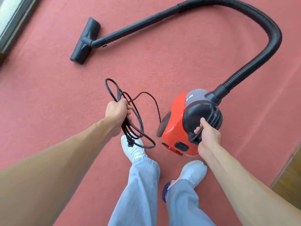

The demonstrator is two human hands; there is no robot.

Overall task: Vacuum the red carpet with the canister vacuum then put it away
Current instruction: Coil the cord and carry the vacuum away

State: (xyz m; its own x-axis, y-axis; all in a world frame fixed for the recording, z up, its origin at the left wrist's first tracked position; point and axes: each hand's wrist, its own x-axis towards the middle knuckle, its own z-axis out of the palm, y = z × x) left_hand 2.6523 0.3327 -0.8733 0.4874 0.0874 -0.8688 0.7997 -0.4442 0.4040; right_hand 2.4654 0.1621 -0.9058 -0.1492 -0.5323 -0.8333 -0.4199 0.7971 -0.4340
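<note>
Across the red carpet point(48, 95) lie the hose point(268, 30) and floor head point(85, 41). The vacuum point(175, 124) is by the person's feet, and the right hand point(208, 136) has its fingers curled round the handle point(197, 113). The left hand point(117, 111) grips the looped cord point(138, 128) with its plug point(129, 143) dangling free, which suggests setup or packing away, so next comes finding a socket or stowing the cord.

A room indoors, most likely in a home, is suggested. Nearly all the floor seen is covered by a red carpet point(179, 62), bordered at the right by a strip of wooden flooring point(290, 175). A glazed frame point(14, 22) is seen at floor level, far left. A small household vacuum cleaner point(177, 128) is present.
</note>
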